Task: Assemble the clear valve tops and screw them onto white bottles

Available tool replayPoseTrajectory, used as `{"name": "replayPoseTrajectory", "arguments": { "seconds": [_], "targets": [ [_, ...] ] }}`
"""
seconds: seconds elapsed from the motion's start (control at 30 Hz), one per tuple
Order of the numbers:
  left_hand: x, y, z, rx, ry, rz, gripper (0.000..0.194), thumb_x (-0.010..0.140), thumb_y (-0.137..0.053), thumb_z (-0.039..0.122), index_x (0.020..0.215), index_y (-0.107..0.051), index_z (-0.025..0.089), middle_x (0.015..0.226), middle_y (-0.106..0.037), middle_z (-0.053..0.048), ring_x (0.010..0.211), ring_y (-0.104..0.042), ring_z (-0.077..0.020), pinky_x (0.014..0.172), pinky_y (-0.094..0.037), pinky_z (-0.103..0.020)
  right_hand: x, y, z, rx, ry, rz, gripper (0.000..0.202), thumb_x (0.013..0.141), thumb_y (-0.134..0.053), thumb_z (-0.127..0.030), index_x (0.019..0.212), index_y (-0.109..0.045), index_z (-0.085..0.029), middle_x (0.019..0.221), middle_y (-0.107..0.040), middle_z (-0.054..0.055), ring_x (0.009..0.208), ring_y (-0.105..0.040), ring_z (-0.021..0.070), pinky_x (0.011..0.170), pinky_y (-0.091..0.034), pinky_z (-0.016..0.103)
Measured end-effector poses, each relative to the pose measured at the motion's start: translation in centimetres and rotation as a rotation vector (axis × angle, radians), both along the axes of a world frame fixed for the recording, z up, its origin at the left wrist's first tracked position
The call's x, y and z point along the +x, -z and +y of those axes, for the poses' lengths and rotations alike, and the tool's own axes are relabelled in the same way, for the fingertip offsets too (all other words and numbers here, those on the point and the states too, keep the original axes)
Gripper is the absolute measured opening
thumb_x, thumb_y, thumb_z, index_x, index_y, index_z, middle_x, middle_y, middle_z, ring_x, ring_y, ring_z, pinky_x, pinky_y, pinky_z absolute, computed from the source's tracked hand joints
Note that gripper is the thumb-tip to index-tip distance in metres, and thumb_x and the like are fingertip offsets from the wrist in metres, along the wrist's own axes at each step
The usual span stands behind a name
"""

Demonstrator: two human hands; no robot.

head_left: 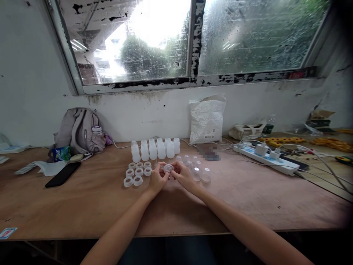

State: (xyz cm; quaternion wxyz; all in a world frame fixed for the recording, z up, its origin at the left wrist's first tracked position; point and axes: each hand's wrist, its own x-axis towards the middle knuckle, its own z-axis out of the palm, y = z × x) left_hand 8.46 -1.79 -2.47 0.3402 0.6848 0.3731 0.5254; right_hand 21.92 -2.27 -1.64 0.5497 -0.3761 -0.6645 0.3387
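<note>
Both hands meet over the middle of the wooden table. My left hand (157, 178) and my right hand (182, 174) pinch a small round translucent piece (168, 168) between their fingertips. White rings (138, 180) lie in rows just left of my left hand. Behind the hands stand several frosted white bottles (153, 151), upright and close together; the one at the back left has a clear top. Clear domed caps (205, 175) are set out to the right of my right hand. Small clear pieces behind my fingers are partly hidden.
On the left are a phone (63, 175), a white cloth (52, 167) and a grey backpack (78, 129). A white plastic bag (206, 121) leans on the wall. At right lie a power strip (267, 159) with cables and yellow items (284, 141).
</note>
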Motion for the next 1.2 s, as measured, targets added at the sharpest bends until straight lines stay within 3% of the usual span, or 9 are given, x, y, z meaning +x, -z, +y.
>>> {"name": "replayPoseTrajectory", "arguments": {
  "seconds": [0.27,0.43,0.73,0.97,1.2],
  "targets": [
    [-0.1,-0.3,-0.3,-0.014,0.0,0.016,0.02,0.069,-0.047,0.012,0.087,-0.046,0.02,0.05,-0.057,0.006,0.038,-0.054,-0.0106,0.037,-0.042,-0.017,-0.5,-0.7,-0.9,0.034,0.112,-0.088,0.007,0.067,-0.051,-0.014,0.07,-0.049,-0.02,0.053,-0.045,-0.006,0.048,-0.042,0.0099,0.046,-0.032,0.022],
    [-0.2,-0.5,-0.5,-0.002,0.013,0.04,0.011,0.075,-0.045,0.02,0.086,-0.047,0.02,0.053,-0.057,0.005,0.037,-0.054,-0.0097,0.036,-0.04,-0.017,-0.5,-1.0,-1.2,0.016,0.043,-0.138,0.007,0.075,-0.05,-0.023,0.082,-0.052,-0.021,0.05,-0.047,-0.006,0.045,-0.044,0.0109,0.046,-0.033,0.024],
    [-0.4,-0.4,-0.5,0.031,0.026,0.106,0.012,0.081,-0.041,0.024,0.085,-0.05,0.019,0.043,-0.049,0.008,0.033,-0.047,-0.007,0.037,-0.035,-0.015,-0.6,-1.3,-1.3,0.095,0.131,-0.225,0.009,0.077,-0.049,-0.026,0.072,-0.047,-0.019,0.058,-0.051,-0.002,0.051,-0.046,0.0117,0.048,-0.034,0.023],
    [-0.3,-0.1,-0.2,0.048,0.044,0.129,0.012,0.082,-0.043,0.026,0.086,-0.051,0.02,0.046,-0.05,0.008,0.033,-0.048,-0.0069,0.037,-0.035,-0.015,-0.6,-0.6,-0.8,0.135,0.217,-0.349,0.007,0.07,-0.046,-0.016,0.071,-0.04,-0.02,0.053,-0.043,-0.006,0.047,-0.041,0.0099,0.046,-0.032,0.021],
    [-0.1,0.1,-0.2,0.06,-0.003,0.152,0.015,0.083,-0.04,0.025,0.093,-0.051,0.02,0.055,-0.056,0.005,0.035,-0.051,-0.0078,0.038,-0.036,-0.016,-0.2,0.3,0.3,0.207,0.26,-0.398,0.004,0.072,-0.046,-0.017,0.074,-0.043,-0.019,0.053,-0.044,-0.005,0.047,-0.043,0.0104,0.048,-0.033,0.021]
  ]
}}
